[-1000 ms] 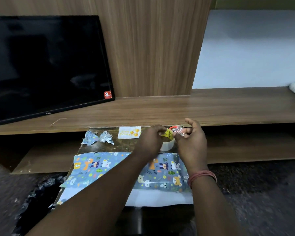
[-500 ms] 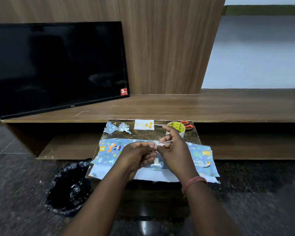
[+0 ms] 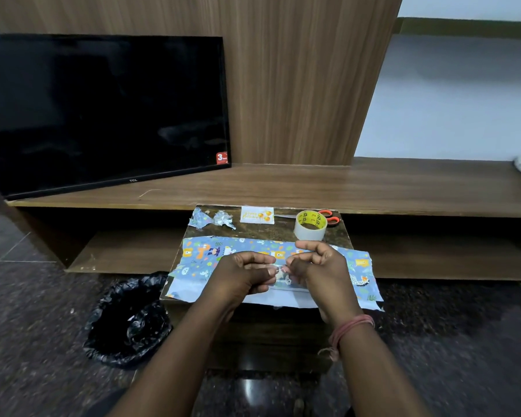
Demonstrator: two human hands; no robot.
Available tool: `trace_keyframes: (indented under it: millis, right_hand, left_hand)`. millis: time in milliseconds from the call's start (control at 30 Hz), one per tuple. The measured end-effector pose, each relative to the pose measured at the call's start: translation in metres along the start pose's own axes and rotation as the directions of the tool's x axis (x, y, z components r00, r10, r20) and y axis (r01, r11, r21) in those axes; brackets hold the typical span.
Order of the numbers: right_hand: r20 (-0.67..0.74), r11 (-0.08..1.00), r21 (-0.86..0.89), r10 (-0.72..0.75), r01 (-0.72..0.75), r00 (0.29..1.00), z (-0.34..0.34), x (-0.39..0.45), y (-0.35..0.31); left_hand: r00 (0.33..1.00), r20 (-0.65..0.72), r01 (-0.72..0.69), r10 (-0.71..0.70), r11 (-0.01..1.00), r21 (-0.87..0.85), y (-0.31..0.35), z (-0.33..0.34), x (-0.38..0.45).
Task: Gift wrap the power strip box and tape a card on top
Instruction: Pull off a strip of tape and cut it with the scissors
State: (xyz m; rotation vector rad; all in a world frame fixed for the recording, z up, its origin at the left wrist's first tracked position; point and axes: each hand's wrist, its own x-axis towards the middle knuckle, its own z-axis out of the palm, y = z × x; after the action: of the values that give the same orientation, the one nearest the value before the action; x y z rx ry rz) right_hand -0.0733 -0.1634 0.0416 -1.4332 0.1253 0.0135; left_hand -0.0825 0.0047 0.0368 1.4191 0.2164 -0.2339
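Blue animal-print wrapping paper [image 3: 205, 260] lies across a small dark wooden table [image 3: 262, 228], folded over what is under it; the box itself is hidden. Above the paper's middle, my left hand [image 3: 244, 275] and my right hand [image 3: 319, 266] each pinch one end of a short strip of clear tape [image 3: 278, 267] stretched between them. The tape roll [image 3: 310, 224] stands on the table behind my right hand. A small white card with orange print [image 3: 257, 214] lies flat at the table's back edge.
Two crumpled paper scraps [image 3: 212, 218] lie left of the card, and orange-handled scissors [image 3: 330, 216] sit behind the roll. A black bin bag [image 3: 127, 320] stands on the floor at the left. A television [image 3: 103, 112] leans on the wooden shelf unit [image 3: 283, 188] behind.
My left hand held the roll while the right pulled tape from it. The roll now stands on the table, and both hands have come down over the paper with a tape strip between them.
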Motion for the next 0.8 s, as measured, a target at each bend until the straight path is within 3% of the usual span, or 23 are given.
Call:
trace_keyframes:
  millis: [133,233,367,500,600,800]
  right_hand:
    - [0.015,0.999,0.002,-0.053,0.053,0.998,0.005,0.002,-0.003]
    - [0.064,0.980,-0.110,-0.159,0.166,0.985,0.009,0.005,-0.010]
    - [0.199,0.921,-0.269,-0.234,0.283,0.952,0.018,0.007,-0.014]
    - [0.333,0.735,-0.491,-0.337,0.467,0.881,0.028,0.004,-0.014]
    - [0.364,0.709,-0.504,-0.342,0.492,0.866,0.034,0.004,-0.014]
    - [0.342,0.731,-0.476,-0.358,0.489,0.869,0.033,0.006,-0.014]
  left_hand:
    - [0.999,-0.018,-0.044,0.045,0.999,0.031,0.008,-0.005,0.003]
    - [0.996,-0.022,-0.080,0.083,0.990,0.117,0.014,-0.016,0.004]
    - [0.987,0.123,-0.139,0.108,0.949,0.284,0.023,-0.033,0.008]
    - [0.952,0.302,-0.097,0.048,0.984,0.149,0.031,-0.037,0.007]
    - [0.927,0.374,-0.098,0.030,0.981,0.166,0.027,-0.038,0.011]
    - [0.947,0.322,-0.086,0.011,0.972,0.220,0.027,-0.039,0.014]
